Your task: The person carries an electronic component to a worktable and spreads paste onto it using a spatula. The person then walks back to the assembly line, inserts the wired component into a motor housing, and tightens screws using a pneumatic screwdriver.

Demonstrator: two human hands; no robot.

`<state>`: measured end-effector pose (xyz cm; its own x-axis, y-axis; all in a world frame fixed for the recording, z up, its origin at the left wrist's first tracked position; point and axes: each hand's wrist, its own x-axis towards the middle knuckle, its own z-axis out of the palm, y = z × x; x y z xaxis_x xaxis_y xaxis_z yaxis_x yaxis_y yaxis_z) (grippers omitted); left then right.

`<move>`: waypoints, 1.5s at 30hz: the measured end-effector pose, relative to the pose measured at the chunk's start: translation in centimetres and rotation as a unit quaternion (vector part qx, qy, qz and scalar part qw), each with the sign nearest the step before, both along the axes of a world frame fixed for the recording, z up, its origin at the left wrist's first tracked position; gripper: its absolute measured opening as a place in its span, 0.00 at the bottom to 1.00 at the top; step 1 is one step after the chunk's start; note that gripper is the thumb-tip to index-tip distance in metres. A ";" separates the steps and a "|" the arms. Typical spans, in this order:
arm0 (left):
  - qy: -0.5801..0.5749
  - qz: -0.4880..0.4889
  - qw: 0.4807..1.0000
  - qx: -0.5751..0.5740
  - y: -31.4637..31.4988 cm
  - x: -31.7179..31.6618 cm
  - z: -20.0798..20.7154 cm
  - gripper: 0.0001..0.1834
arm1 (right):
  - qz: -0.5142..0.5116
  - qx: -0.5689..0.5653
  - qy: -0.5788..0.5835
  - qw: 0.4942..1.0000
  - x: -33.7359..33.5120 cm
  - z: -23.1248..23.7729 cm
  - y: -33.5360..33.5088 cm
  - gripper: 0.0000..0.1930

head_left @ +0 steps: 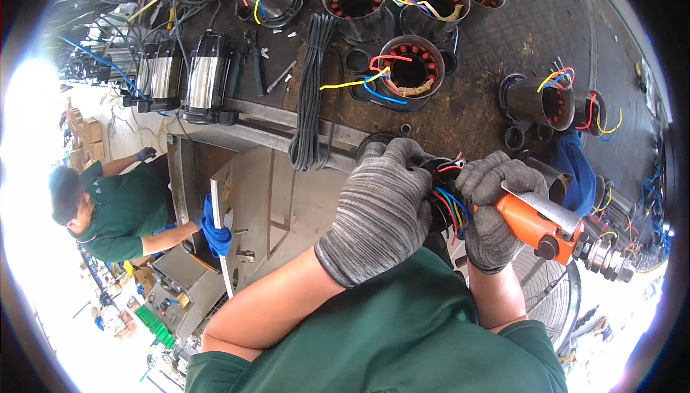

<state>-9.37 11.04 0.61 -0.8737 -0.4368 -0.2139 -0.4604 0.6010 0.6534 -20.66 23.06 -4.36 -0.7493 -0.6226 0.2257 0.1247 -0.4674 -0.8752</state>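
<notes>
Both hands wear grey striped knit gloves. My left hand (384,206) is closed around a black motor end part (438,210) at the near edge of the workbench. Red, yellow, green and blue wires (451,210) come out of that part between my hands. My right hand (496,192) grips the front of an orange air tool (528,222), which has a metal lever and a silver fitting at its rear, pointing right. The tool's tip is hidden by my fingers, close to the wires. A bundled black cable (313,91) hangs over the bench edge left of my left hand.
Several motor stators (410,66) with loose coloured wires stand on the dark bench (316,199). Finished-looking steel motors (206,77) and pliers (257,66) are at the left. A blue cloth (575,174) lies right. A co-worker (126,206) works left, beyond a metal frame. A fan (553,292) stands lower right.
</notes>
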 end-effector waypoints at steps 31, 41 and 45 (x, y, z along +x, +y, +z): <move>0.014 -0.006 1.000 0.016 -0.1 0.2 -0.5 0.14 | 0.036 -0.018 -0.014 0.999 0.2 0.3 -0.1 0.19; 0.020 -0.008 1.000 0.013 0.0 0.1 -0.6 0.15 | 0.029 -0.010 0.002 1.000 0.1 -0.3 0.1 0.20; 0.011 -0.017 1.000 0.002 0.0 0.0 -0.6 0.15 | 0.021 -0.004 0.005 1.000 0.0 -0.3 0.0 0.20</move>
<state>-9.33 11.03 0.02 -0.8926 -0.4062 -0.1955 -0.4248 0.6130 0.6662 -20.62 23.01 -4.64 -0.7201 -0.6517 0.2383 0.1348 -0.4683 -0.8732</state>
